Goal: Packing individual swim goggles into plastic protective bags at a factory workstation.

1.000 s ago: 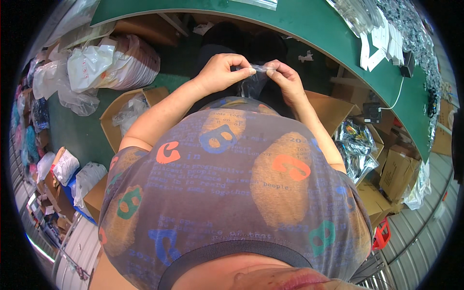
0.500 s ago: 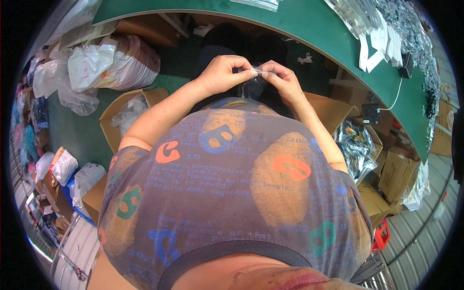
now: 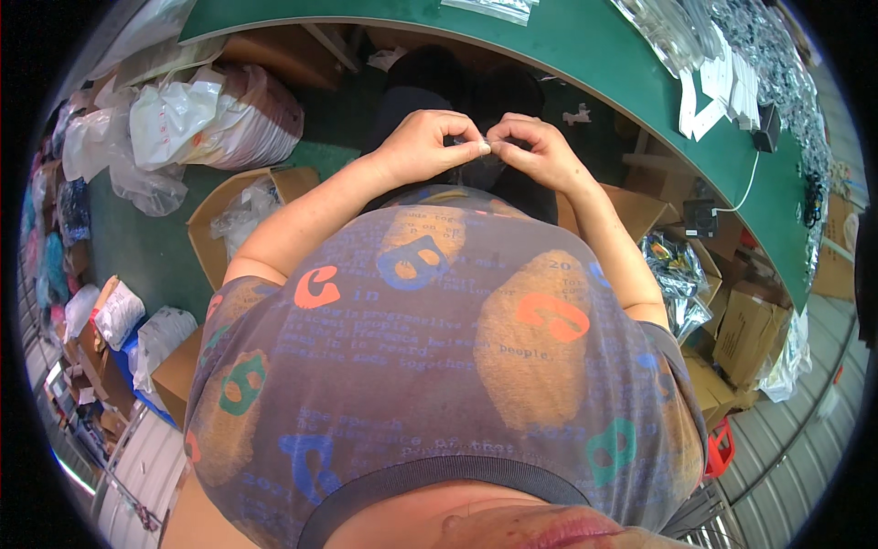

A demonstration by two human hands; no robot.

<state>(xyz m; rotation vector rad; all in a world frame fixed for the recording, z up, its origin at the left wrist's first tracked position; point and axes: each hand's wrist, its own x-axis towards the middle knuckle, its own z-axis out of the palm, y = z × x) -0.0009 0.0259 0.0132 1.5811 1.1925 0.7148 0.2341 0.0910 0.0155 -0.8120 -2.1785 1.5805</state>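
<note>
At left, a white bag bears small red print. The left hand pinches clear plastic just beyond a shirt covered in coloured letters and typed lines; the right hand pinches it too, fingertips nearly meeting. Rightward, a carton carries faint print.

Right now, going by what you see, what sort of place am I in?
Probably a packing or assembly workshop: a long green worktable bears a heap of shiny clear plastic, and brown cardboard boxes stand near it.
</note>
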